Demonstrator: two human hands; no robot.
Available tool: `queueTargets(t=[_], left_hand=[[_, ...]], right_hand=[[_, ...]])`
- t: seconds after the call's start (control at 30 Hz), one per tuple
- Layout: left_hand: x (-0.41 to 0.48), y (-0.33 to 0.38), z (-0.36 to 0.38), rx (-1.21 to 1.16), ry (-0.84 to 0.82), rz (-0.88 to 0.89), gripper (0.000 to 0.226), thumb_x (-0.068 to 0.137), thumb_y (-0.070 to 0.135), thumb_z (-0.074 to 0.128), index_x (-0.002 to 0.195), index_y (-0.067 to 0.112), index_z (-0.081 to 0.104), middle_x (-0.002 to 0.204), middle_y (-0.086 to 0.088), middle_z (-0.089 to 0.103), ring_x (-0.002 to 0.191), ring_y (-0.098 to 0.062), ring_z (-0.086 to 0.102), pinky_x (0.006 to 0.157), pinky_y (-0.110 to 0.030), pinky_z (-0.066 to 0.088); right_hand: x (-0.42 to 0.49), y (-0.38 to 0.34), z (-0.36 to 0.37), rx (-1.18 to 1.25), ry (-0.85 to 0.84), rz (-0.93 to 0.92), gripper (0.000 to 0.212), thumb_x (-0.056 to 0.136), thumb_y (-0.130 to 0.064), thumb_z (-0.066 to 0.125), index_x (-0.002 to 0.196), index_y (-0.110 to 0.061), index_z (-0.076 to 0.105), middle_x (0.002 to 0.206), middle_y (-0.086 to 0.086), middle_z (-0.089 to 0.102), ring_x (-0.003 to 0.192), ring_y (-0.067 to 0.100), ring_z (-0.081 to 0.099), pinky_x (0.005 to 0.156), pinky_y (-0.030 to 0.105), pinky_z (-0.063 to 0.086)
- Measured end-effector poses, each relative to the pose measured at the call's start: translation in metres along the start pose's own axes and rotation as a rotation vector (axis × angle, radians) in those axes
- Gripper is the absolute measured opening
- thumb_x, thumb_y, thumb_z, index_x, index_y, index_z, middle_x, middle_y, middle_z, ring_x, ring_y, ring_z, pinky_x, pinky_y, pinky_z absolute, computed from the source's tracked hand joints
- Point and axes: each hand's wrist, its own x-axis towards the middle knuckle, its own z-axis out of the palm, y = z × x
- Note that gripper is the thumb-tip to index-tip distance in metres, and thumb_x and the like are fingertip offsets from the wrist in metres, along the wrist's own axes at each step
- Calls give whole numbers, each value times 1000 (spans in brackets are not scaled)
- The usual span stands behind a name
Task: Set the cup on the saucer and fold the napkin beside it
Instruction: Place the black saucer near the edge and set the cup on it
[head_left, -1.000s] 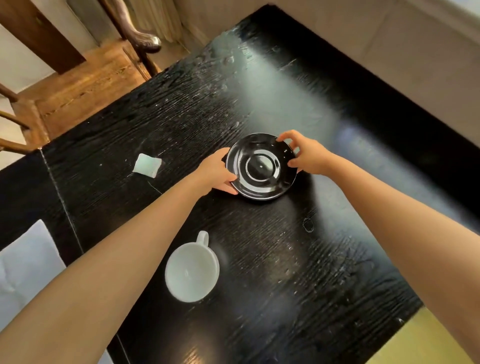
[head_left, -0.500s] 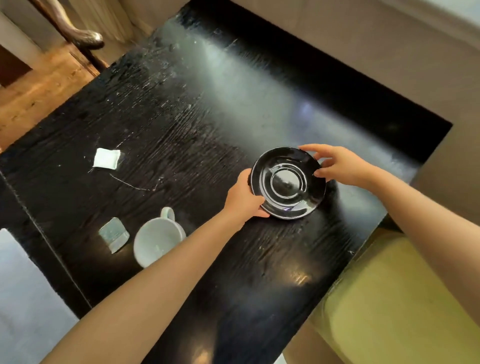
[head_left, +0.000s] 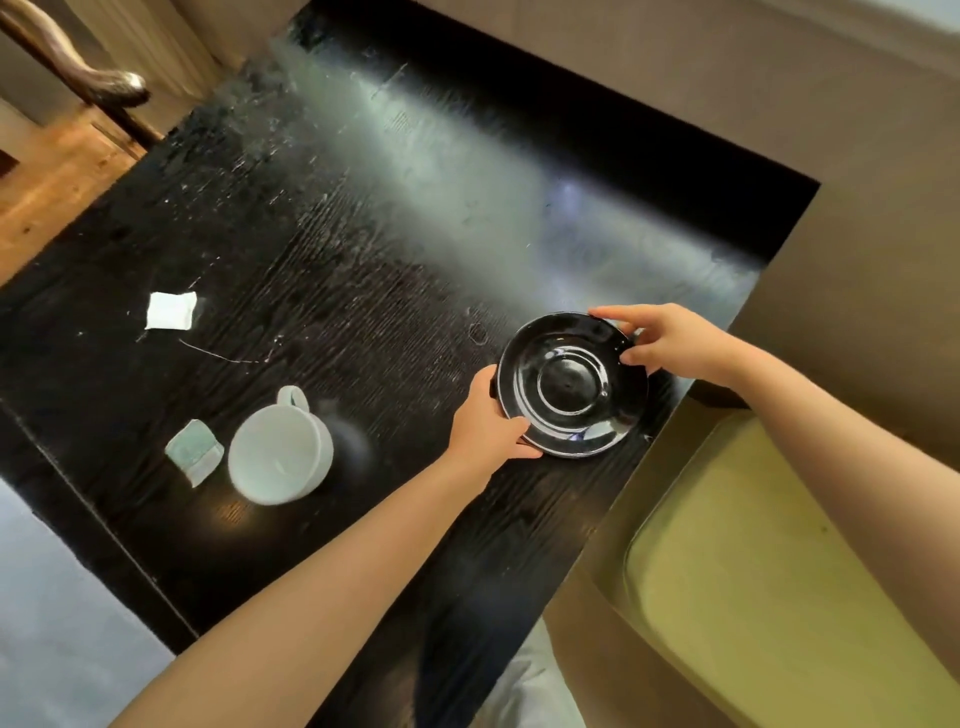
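Note:
A glossy black saucer (head_left: 571, 385) sits near the right edge of the black table (head_left: 363, 291). My left hand (head_left: 488, 423) grips its near-left rim and my right hand (head_left: 662, 340) grips its far-right rim. A white cup (head_left: 278, 454) stands upright to the left, handle pointing away, apart from both hands. A small folded pale napkin (head_left: 195, 451) lies just left of the cup. Another small white folded piece (head_left: 170, 310) lies farther back on the left.
A yellow-green cushioned seat (head_left: 779, 597) is below the table's right edge. A wooden chair (head_left: 98, 88) stands at the far left corner on a wood floor. A pale cloth (head_left: 47, 623) lies at the bottom left.
Both hands have carried the saucer rightward along the table, toward its right edge. The view has swung, so the cup and napkin now lie farther left.

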Motion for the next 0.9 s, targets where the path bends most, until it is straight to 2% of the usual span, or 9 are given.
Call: queueTargets(t=[0.07,0.13,0.3,0.37,0.47,0.57,0.67,0.77,0.9], left_hand=[[-1,-4,0,-6,0,8,68,86,-5,57,141,23,30,101,-4,56,90,-17,61,57,-22,59],[-1,-6,-1,-7,-5,16,68,86,-6,56,142,24,30,96,-1,57,88,-16,61,57,-21,58],[0,-6,-2,32,20,26,67,84,-7,57,136,31,40,105,-10,60,92,-21,64,54,-19,57],[2,-4,-3,105,34,38,63,82,-5,58,133,28,43,108,-11,60,93,-23,65,55,-19,57],[7,-1,-7,236,12,28,62,84,3,60,137,22,35,115,-13,60,85,-22,67,62,-27,59],[12,6,-19,410,20,-12,67,88,17,60,145,19,24,113,-12,63,79,-18,66,60,-25,56],[6,14,-42,586,39,3,59,90,26,55,143,18,30,122,-12,61,99,-24,63,81,-33,54],[-7,19,-69,669,55,-1,57,91,29,54,142,19,31,129,-10,55,104,-24,59,83,-31,47],[-28,24,-101,714,-3,-25,51,90,33,54,137,21,40,131,-9,54,111,-25,57,86,-32,48]], right_hand=[[-3,-2,1,-4,1,-3,60,86,5,54,134,-32,49,104,-1,63,71,19,57,71,25,55],[-5,-4,2,-3,4,-4,60,87,5,53,134,-31,49,107,1,63,68,15,57,70,23,53],[-6,-8,2,7,-6,27,60,87,6,52,135,-29,48,109,4,62,73,13,59,64,19,51],[-6,-11,2,-19,-11,40,59,87,6,52,136,-28,47,108,4,61,74,12,60,63,20,51],[-5,-19,1,-86,-29,66,58,88,5,53,135,-27,46,113,10,57,84,23,61,65,25,54],[-3,-34,1,-302,-69,109,57,89,-5,57,139,-25,39,123,13,53,101,32,59,82,36,53],[1,-60,3,-658,-60,106,64,87,-15,60,143,-18,30,136,14,45,123,31,45,100,38,39],[8,-97,11,-756,-117,63,60,87,-18,60,141,-15,35,139,13,47,127,30,44,102,36,36],[19,-148,36,-889,-293,-13,52,86,-21,61,135,-13,45,133,10,55,120,29,51,99,34,41]])
